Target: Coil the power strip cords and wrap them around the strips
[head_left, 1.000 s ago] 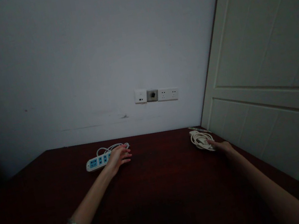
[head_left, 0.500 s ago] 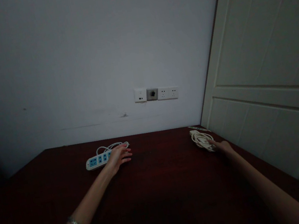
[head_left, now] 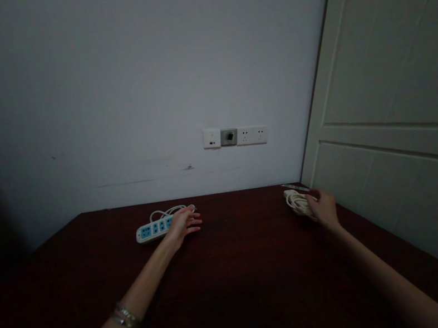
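A white power strip (head_left: 153, 230) with blue sockets lies near the far edge of a dark red-brown table (head_left: 242, 273), its white cord looped behind it. My left hand (head_left: 185, 225) rests on the strip's right end, fingers spread over it. At the far right a coil of cream cable (head_left: 298, 202) lies close to the door. My right hand (head_left: 324, 206) has its fingers curled round the right side of that coil. A bracelet sits on my left wrist.
A row of white wall sockets (head_left: 235, 137) is set in the grey wall above the table's back edge. A pale panelled door (head_left: 402, 97) stands along the table's right side. A small flat object (head_left: 294, 187) lies just behind the coil.
My right hand has moved forward from the coil's near edge and closed round the coil. My left hand stays on the power strip. The view has shifted slightly.
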Available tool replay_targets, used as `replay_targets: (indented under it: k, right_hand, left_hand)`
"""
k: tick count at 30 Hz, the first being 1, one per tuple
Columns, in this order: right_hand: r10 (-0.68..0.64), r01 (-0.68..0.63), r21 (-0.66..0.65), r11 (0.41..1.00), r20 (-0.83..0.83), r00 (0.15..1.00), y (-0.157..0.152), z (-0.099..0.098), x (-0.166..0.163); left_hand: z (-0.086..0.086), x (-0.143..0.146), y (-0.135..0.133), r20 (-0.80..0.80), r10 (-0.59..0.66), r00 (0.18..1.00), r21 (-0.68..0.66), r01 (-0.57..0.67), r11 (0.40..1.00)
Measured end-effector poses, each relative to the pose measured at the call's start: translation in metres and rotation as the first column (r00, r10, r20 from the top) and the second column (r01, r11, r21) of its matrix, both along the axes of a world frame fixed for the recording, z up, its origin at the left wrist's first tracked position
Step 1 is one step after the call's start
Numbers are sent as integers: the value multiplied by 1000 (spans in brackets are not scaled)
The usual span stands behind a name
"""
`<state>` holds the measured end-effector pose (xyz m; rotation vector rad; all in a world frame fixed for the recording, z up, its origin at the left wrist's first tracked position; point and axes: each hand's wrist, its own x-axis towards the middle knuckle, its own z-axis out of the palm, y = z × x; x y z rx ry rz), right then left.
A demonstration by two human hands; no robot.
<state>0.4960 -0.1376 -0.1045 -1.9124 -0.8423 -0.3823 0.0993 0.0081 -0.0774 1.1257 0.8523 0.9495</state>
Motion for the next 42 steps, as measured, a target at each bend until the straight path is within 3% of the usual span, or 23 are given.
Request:
replay_targets:
  k: [3, 7, 9, 11, 14, 20, 24, 29, 35, 42]
  right_hand:
    - [183, -186, 16, 982, 122, 976, 16, -2, -46]
    - [442, -445, -40, 894, 229, 867, 32, -14, -116]
    - [552, -539, -123, 833, 261, 792, 37, -22, -148]
    - [615, -571, -229, 788, 257, 746, 41, -28, -173]
    - [664, -576, -351, 738, 228, 712, 46, -35, -200]
    - [734, -610, -448, 654, 181, 654, 54, -54, -231]
    - [754, -611, -492, 620, 157, 638, 51, -65, -236]
    - [747, -562, -551, 617, 184, 639, 50, -68, -234]
    - [755, -550, -565, 615, 220, 618, 52, -69, -233]
    - [751, -540, -583, 608, 199, 630, 50, -69, -232]
  left_hand:
    - [8, 0, -5, 9, 24, 1000, 75, -24, 997]
    - [23, -9, -8, -17, 95, 995, 223, -89, 971]
    - [26, -19, -4, -161, 174, 971, 402, -97, 910]
    - [26, -34, 2, -353, 291, 889, 577, -38, 816]
    - [19, -62, 14, -527, 387, 757, 662, 81, 745]
    - [1, -117, 29, -782, 362, 508, 583, 390, 713]
    - [-11, -135, 36, -857, 352, 376, 501, 450, 739]
    - [-20, -135, 40, -898, 374, 230, 438, 520, 733]
    - [-26, -127, 42, -910, 395, 123, 397, 529, 750]
    - [-33, -116, 43, -892, 446, 75, 413, 535, 737]
